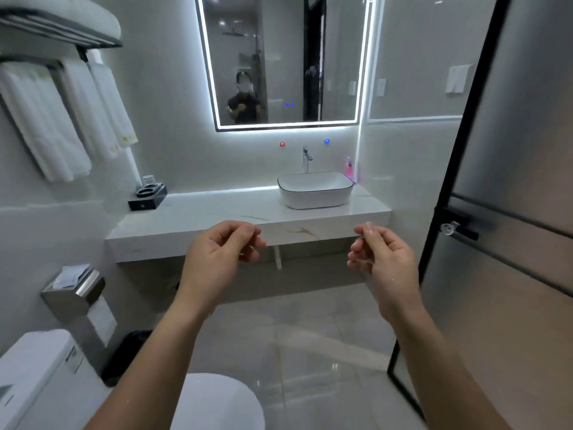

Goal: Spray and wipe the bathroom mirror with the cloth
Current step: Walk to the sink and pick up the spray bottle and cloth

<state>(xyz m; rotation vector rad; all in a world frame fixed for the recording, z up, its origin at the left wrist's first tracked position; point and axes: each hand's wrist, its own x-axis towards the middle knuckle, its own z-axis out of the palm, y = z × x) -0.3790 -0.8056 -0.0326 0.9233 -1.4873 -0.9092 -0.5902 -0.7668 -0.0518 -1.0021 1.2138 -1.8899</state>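
No readable text anywhere — small pale mark on black tray (147, 197), too blurred to make out

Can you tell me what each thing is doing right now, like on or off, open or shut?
Mirror: edge light on.
Tap: no water seen running.
Basin: looks empty.
Glass door: open.
Toilet: lid down.
Towels: hanging on the rack.
Pink bottle: upright behind the basin.
Left hand: curled, empty.
Right hand: curled, empty.

Glossy marble counter (198, 218), glossy ceramic basin (314, 198).
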